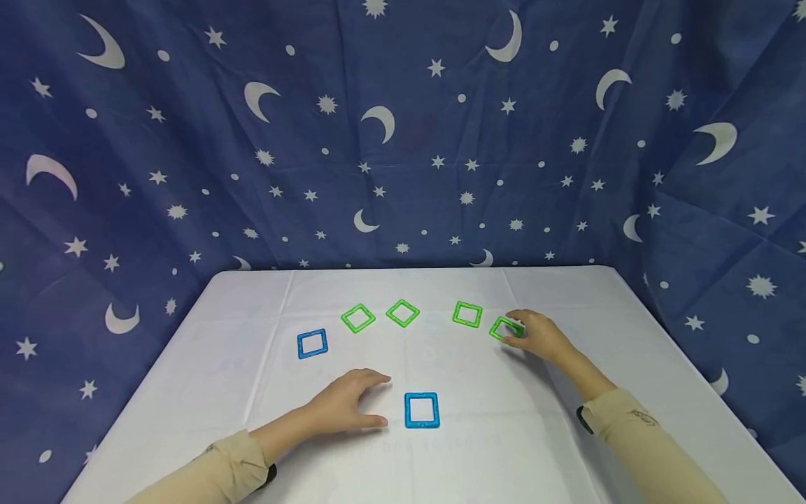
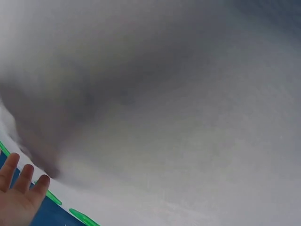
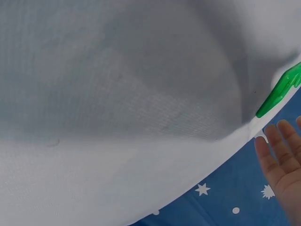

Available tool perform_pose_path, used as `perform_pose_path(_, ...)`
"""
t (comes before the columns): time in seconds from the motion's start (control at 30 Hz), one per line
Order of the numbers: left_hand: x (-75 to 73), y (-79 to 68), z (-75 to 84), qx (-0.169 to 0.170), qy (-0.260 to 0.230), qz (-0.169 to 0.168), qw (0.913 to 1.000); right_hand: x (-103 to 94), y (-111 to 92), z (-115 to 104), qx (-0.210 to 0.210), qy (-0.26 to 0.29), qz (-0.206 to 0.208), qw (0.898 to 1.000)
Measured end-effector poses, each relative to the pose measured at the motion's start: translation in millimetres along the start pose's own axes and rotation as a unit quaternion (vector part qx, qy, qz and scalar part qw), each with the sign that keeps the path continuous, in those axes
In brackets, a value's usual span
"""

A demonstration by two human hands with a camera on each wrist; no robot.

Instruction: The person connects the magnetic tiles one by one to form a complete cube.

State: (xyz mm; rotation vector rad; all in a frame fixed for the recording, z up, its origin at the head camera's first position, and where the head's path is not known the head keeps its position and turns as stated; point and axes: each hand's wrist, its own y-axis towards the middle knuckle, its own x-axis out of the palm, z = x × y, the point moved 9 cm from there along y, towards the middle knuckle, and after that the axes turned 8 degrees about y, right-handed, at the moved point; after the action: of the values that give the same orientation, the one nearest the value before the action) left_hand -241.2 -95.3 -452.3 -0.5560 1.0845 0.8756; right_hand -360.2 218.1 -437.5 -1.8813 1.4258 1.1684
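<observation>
My left hand point(image 1: 340, 406) hovers above the table, thumb and fingers spread apart with nothing between them. Just to its right lies a blue square frame point(image 1: 422, 393), flat on the white cloth. On the far right, my right hand point(image 1: 540, 334) reaches over a green square frame point(image 1: 497, 327), thumb at its near side and fingers at its far side. That frame's right end is partly covered by the hand. In the right wrist view, the fingers point(image 3: 282, 155) look straight beside a green piece point(image 3: 280, 92). Straight fingers point(image 2: 23, 181) also show in the left wrist view.
Along the back of the white table point(image 1: 441, 476) lie three more green square frames, one at the right point(image 1: 455, 313) and two left of it point(image 1: 348, 322) point(image 1: 394, 308). Another blue square frame point(image 1: 299, 346) lies at the left. A dark blue curtain point(image 1: 415, 140) with moons and stars hangs behind.
</observation>
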Motion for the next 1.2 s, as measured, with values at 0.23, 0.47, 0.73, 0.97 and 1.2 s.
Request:
perform_pose_path(0.23, 2.3, 2.6, 6.8, 0.008, 0.055, 0.011, 0.9984, 3.2, 7, 9, 0.003, 0.001, -0.007, 1.000)
perform_pose_path(0.47, 6.9, 8.8, 13.4, 0.015, 0.061, 0.002, 0.9980, 11.4, 10, 16, 0.012, 0.029, -0.025, 0.999)
perform_pose_path(0.73, 10.3, 15.9, 18.5, 0.005, 0.066, 0.006, 0.9978, 18.1, 14, 18, 0.030, 0.011, -0.045, 0.998)
perform_pose_path(0.97, 14.9, 19.1, 24.7, 0.003, 0.094, 0.001, 0.9956, 19.4, 14, 14, 0.051, -0.007, -0.054, 0.997)
perform_pose_path(1.2, 14.9, 22.7, 29.1, 0.002, 0.101, 0.014, 0.9948, 18.1, 12, 14, 0.072, -0.001, -0.048, 0.996)
